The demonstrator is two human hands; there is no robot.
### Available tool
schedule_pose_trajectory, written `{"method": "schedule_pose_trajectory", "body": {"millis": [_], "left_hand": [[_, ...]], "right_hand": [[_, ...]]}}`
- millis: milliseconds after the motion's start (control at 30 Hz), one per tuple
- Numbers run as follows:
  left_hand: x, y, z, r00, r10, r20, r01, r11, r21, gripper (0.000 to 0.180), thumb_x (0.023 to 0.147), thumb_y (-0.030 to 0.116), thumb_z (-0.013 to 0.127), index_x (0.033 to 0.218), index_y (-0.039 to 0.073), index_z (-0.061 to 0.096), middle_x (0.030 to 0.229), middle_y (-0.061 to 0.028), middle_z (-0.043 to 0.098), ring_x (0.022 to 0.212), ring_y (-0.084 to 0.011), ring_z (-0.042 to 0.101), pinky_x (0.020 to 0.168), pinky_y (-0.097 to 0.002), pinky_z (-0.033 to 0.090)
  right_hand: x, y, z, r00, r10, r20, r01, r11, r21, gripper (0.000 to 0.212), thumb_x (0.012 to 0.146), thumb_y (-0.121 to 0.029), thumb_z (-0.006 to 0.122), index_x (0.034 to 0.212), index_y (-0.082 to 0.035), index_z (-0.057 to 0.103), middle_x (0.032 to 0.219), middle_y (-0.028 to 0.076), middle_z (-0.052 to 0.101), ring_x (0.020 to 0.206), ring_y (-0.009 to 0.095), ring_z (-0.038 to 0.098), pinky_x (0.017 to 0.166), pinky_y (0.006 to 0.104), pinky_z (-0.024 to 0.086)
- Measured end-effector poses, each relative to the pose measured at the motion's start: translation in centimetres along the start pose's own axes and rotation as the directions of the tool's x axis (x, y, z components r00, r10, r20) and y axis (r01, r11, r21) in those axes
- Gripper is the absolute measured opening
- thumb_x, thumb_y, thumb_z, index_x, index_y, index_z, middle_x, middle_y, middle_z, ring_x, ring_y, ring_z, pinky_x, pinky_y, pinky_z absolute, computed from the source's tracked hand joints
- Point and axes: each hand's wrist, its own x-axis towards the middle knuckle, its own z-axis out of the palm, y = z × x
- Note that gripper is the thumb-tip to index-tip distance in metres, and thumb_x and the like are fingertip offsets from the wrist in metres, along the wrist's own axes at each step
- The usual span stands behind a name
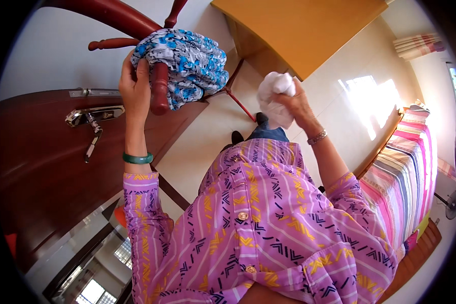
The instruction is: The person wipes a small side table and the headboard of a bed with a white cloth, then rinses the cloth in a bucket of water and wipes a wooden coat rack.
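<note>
A gathered cloth [200,63] with a blue, white and black pattern hangs over a peg of a dark red wooden coat stand [159,88] at the upper left. My left hand [135,83] is closed on the cloth's left edge, beside the peg, with some fingers hidden behind the fabric. In my right hand [300,105] is a bunched white cloth [276,101], held in front of me to the right of the stand. Its lower part hangs loose below the fingers.
A brown door [50,177] with a metal lever handle [92,134] stands at left, close to my left forearm. Ahead is a yellow-brown wooden cabinet [304,35]. A bed with a striped cover [400,172] lies at right, across the pale tiled floor [334,101].
</note>
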Motion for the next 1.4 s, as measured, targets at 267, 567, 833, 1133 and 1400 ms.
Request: {"method": "schedule_pose_trajectory", "body": {"millis": [267,567,833,1133,1400], "left_hand": [[-4.9,-1.2,5.4,0.991,-0.096,0.088,0.103,0.992,-0.078,0.067,0.070,0.018,0.080,0.126,0.001,0.047,0.121,-0.0095,0.053,0.108,-0.0194,0.051,0.095,-0.0310,0.040],[-4.1,-2.6,8.3,0.855,-0.262,-0.447,0.244,0.965,-0.099,0.048,0.073,-0.011,0.051,0.121,-0.006,0.050,0.121,-0.0097,0.054,0.107,-0.0195,0.052,0.099,-0.0339,0.038],[-4.8,1.7,0.3,0.904,-0.427,0.028,0.427,0.900,-0.082,0.050,0.075,-0.002,0.054,0.124,-0.003,0.044,0.123,-0.0095,0.051,0.112,-0.0201,0.049,0.102,-0.0333,0.035],[-0.6,2.3,1.9,0.875,-0.281,0.395,0.284,0.957,0.053,0.056,0.084,0.012,0.052,0.134,0.000,0.032,0.131,-0.0150,0.044,0.121,-0.0217,0.044,0.105,-0.0353,0.034],[-1.3,1.6,6.4,0.729,-0.305,0.613,0.138,0.942,0.304,0.064,0.091,0.024,0.050,0.143,0.002,0.020,0.137,-0.0198,0.039,0.129,-0.0231,0.040,0.107,-0.0371,0.034]], "right_hand": [[7.8,-3.1,-7.8,0.947,-0.177,-0.266,0.151,0.981,-0.119,0.056,0.071,-0.021,0.077,0.116,-0.002,0.050,0.105,0.010,0.061,0.092,0.020,0.061,0.079,0.0329,0.052],[8.5,2.2,2.7,0.984,-0.159,0.085,0.178,0.930,-0.322,0.065,0.069,-0.027,0.077,0.123,-0.004,0.049,0.106,0.020,0.062,0.102,0.031,0.060,0.090,0.0378,0.047],[11.8,6.1,4.3,0.997,-0.046,0.059,0.059,0.971,-0.232,0.061,0.068,-0.030,0.076,0.119,-0.008,0.053,0.106,0.017,0.063,0.099,0.030,0.061,0.087,0.0373,0.047],[16.5,-3.0,14.2,0.647,-0.670,0.364,0.615,0.741,0.269,0.078,0.062,-0.036,0.080,0.128,-0.011,0.049,0.106,0.015,0.064,0.099,0.028,0.061,0.090,0.0359,0.047],[17.2,10.7,13.3,0.701,-0.357,0.618,0.167,0.924,0.344,0.061,0.062,-0.043,0.078,0.108,-0.009,0.058,0.098,0.011,0.063,0.095,0.025,0.059,0.084,0.0356,0.046]]}}
